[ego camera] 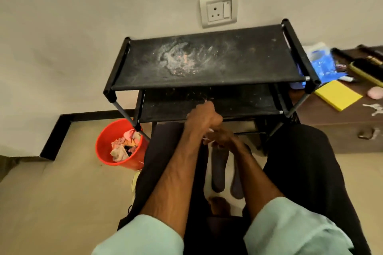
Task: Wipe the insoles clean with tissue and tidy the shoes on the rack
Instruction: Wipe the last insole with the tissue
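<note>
My left hand is curled into a fist at the front edge of the black shoe rack's second shelf. Just below it, my right hand has its fingers curled too. Small bits of white tissue show between the two hands, and most of the tissue is hidden by them. Two dark insoles lie side by side on the floor between my legs, under my right forearm. The rack's top shelf carries a whitish dust smear, and no shoes show on the visible shelves.
A red bucket with crumpled used tissues stands on the floor left of the rack. A brown drawer unit at right holds a yellow pad, blue packets and pens. A wall socket sits above the rack. A pale shoe peeks beside my left leg.
</note>
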Action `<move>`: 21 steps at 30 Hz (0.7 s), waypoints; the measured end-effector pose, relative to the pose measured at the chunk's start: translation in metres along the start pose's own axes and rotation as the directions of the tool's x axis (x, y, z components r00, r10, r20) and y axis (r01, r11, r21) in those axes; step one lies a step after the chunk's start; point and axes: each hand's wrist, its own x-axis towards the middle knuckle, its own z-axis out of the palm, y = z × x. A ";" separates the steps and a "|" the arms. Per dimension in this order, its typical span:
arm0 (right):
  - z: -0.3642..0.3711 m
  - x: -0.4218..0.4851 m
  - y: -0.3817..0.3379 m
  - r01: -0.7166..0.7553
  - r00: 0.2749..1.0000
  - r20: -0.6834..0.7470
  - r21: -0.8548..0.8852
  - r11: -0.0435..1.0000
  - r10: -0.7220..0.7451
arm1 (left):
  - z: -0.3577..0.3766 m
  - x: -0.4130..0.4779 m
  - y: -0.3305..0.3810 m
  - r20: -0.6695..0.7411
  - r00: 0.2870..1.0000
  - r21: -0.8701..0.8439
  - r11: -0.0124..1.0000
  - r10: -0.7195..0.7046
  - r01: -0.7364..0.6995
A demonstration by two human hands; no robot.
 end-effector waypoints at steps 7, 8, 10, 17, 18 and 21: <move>-0.020 0.019 -0.020 0.117 0.989 -0.072 -0.109 0.987 -0.125 | -0.055 -0.022 -0.038 -0.267 0.964 -0.197 0.979 0.000 -0.054; -0.022 0.020 -0.028 0.146 0.984 -0.087 -0.139 0.980 -0.158 | -0.057 -0.019 -0.047 -0.287 0.958 -0.212 0.977 -0.028 -0.035; -0.024 0.025 -0.044 0.208 0.972 -0.072 -0.170 0.963 -0.222 | -0.056 -0.012 -0.063 -0.284 0.955 -0.252 0.968 -0.088 0.015; 0.008 0.037 -0.087 0.315 0.949 0.160 -0.404 0.859 -0.272 | -0.024 0.029 -0.115 -0.089 0.950 -0.331 0.908 -0.299 0.255; 0.017 0.045 -0.087 0.293 0.953 0.205 -0.440 0.849 -0.222 | -0.015 0.036 -0.122 -0.061 0.948 -0.339 0.900 -0.313 0.275; 0.045 0.069 -0.081 0.200 0.967 0.246 -0.592 0.781 -0.062 | 0.020 0.053 -0.145 0.039 0.921 -0.357 0.856 -0.387 0.375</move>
